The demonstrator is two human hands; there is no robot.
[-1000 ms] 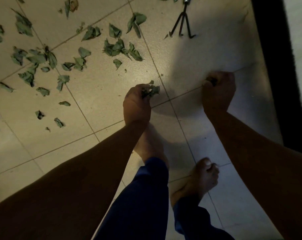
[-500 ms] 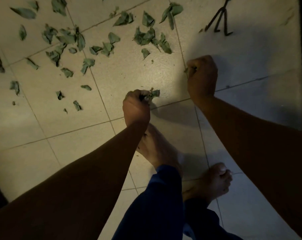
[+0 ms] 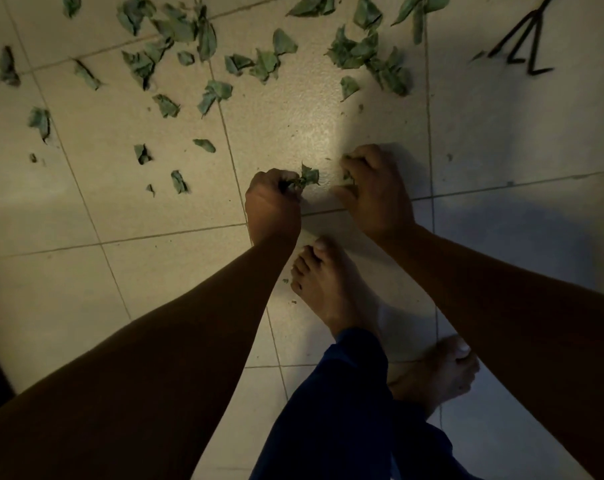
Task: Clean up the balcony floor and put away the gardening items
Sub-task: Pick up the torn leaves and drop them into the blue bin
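On tile floor point(image 3: 328, 126): left hand point(image 3: 272, 202) grips leaves point(image 3: 307, 177); rake point(image 3: 522, 46) top-right edge.

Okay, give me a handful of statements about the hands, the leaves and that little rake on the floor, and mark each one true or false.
1. The left hand grips a bunch of leaves. True.
2. The hand rake is in the right hand. False: it lies on the tiled floor at upper right, apart from both hands.
3. Loose leaves lie scattered on the floor beyond the hands. True.
4. The person wears shoes. False: the feet are bare.
5. The right hand is flat, palm up. False: its fingers curl over leaf scraps.
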